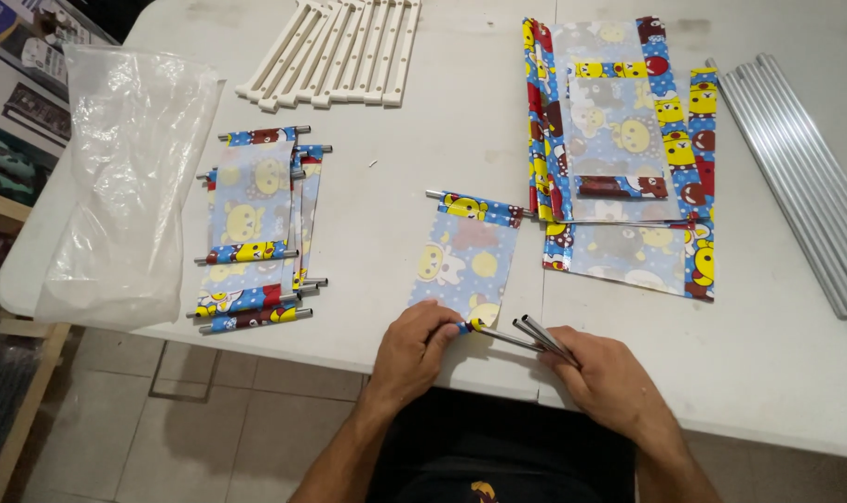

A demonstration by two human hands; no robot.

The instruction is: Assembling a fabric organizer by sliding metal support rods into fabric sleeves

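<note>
Printed fabric panel [465, 261] pinched at its near hem by left fingers [442, 328].

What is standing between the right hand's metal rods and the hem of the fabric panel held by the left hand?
Nothing visible: the right hand holds the metal rods beside the fabric panel, whose hem the left hand pinches.

Your white table [423, 140] carries: clear plastic bag [125, 177] far left, stack of patterned panels w/ rods [256, 233] beside it, white plastic bars [335, 51] top center, one patterned panel [467, 256] near front edge, flat patterned sheets [619, 149] right of center, long metal tubes [805, 177] far right.
</note>
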